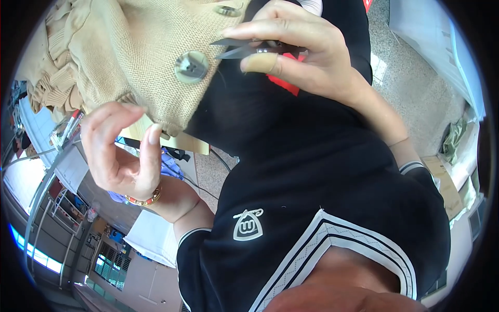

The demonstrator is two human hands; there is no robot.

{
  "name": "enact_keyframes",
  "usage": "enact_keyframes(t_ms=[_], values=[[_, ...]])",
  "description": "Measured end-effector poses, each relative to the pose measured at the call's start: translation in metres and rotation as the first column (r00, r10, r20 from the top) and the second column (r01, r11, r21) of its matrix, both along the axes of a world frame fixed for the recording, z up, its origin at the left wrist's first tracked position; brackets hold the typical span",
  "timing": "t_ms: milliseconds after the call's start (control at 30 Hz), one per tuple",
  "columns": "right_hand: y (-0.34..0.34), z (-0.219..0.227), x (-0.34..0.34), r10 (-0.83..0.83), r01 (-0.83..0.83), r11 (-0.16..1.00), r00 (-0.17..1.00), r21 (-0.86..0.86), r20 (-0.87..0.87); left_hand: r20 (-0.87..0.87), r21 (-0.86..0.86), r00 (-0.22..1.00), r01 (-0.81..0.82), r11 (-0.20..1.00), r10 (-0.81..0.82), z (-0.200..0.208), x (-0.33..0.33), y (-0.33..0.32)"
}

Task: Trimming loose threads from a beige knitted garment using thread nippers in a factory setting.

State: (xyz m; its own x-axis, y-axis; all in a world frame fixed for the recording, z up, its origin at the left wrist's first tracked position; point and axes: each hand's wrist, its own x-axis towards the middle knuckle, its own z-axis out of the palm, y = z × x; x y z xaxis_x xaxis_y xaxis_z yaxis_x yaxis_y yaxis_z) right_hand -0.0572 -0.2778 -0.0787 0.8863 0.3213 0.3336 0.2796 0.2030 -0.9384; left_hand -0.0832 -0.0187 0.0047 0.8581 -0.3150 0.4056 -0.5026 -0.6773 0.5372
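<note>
A beige knitted garment (150,47) is spread in front of me, with a large marbled button (191,66) near its edge and another button (228,10) farther up. My right hand (306,52) is closed on small thread snips (236,52). Their two blades are apart and point left toward the garment's edge, beside the large button. A tan covering wraps that thumb's tip, and something red (285,84) shows below the palm. My left hand (122,151) is by the garment's lower corner, fingers curled with a gap between thumb and forefinger; I see nothing between them.
A light wooden surface (189,142) shows beneath the garment's corner. More beige knitwear (57,78) is heaped at the far left. Dark cables (221,158) hang by the speckled floor (208,177). A pale blue-white panel (431,36) stands at the right.
</note>
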Motion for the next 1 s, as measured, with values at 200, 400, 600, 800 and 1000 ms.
enact_keyframes(t_ms=[200,400,600,800,1000], values=[[-0.004,-0.034,0.019,-0.056,0.082,0.995,0.939,-0.062,0.338,-0.039,0.194,0.995,0.098,0.976,-0.092,0.005,0.022,-0.048],[-0.006,-0.007,0.001,-0.040,0.039,0.999,0.999,-0.035,-0.032,-0.061,0.209,0.997,0.055,0.976,-0.043,0.000,0.025,-0.055],[0.000,-0.011,0.010,-0.048,0.058,0.998,0.934,-0.018,0.354,-0.064,-0.054,0.998,-0.008,0.999,0.005,-0.009,0.023,-0.051],[0.004,-0.006,0.017,0.037,-0.033,0.999,0.994,-0.033,0.101,-0.117,-0.158,0.985,-0.147,0.976,0.130,-0.015,0.019,-0.048],[0.005,-0.004,0.027,0.089,0.279,0.894,0.656,-0.350,0.749,-0.124,-0.251,0.983,-0.162,0.954,0.134,-0.023,0.021,-0.045]])
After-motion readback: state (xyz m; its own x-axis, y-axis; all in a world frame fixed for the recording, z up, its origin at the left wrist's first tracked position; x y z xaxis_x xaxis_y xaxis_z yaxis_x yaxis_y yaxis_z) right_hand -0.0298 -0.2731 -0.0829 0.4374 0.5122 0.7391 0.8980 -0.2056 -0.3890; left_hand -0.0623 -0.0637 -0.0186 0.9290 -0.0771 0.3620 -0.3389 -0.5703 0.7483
